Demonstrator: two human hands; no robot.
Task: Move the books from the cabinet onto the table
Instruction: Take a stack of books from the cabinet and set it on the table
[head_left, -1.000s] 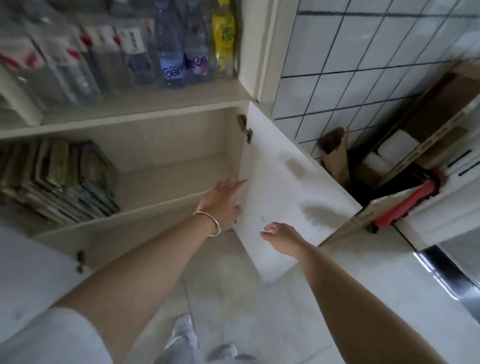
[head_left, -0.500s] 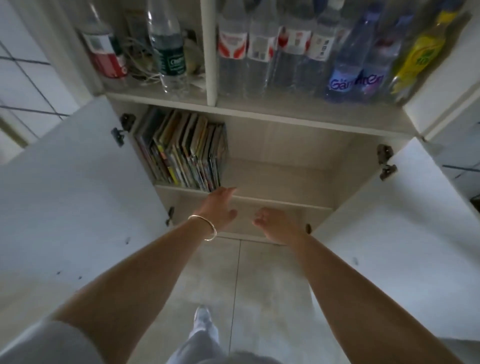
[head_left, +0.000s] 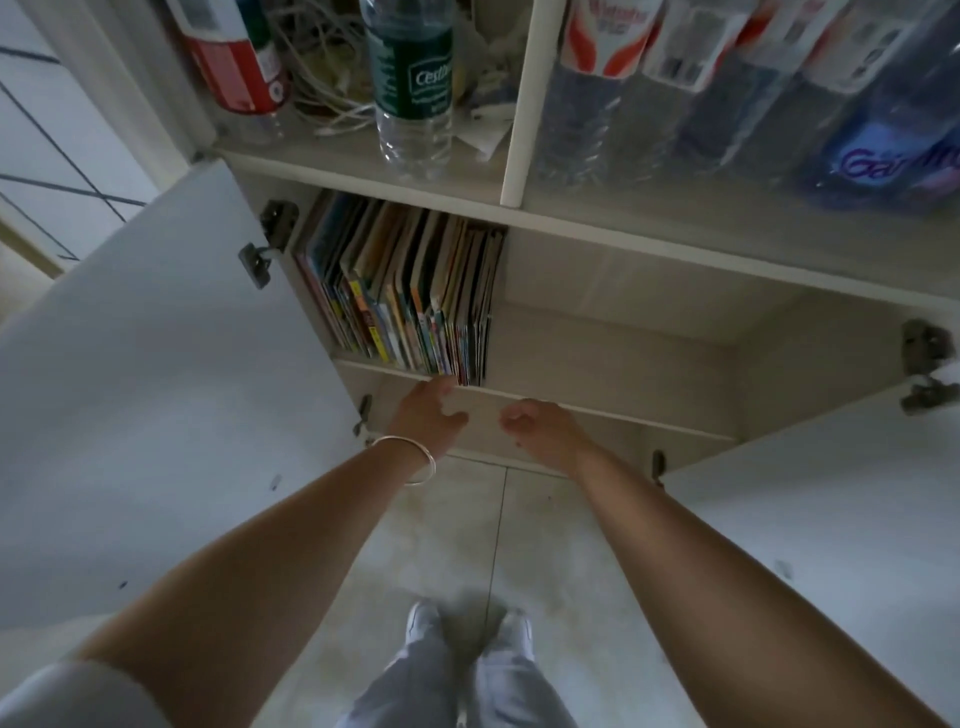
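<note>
Dim light falls on a pale tiled floor (head_left: 441, 530); white tiled wall (head_left: 47, 130) with dark grout at left, beside the open white doors (head_left: 156, 415)

Both bare arms reach forward and down, nearly straight, and the two hands are close to each other without touching. The left hand (head_left: 428, 413) has relaxed fingers spread a little, with the thumb pointing toward the other hand, and it holds nothing; its wrist carries a thin bangle (head_left: 410, 460). The right hand (head_left: 540, 431) has loosely curled fingers, the palm faces down, and it is also empty.
</note>
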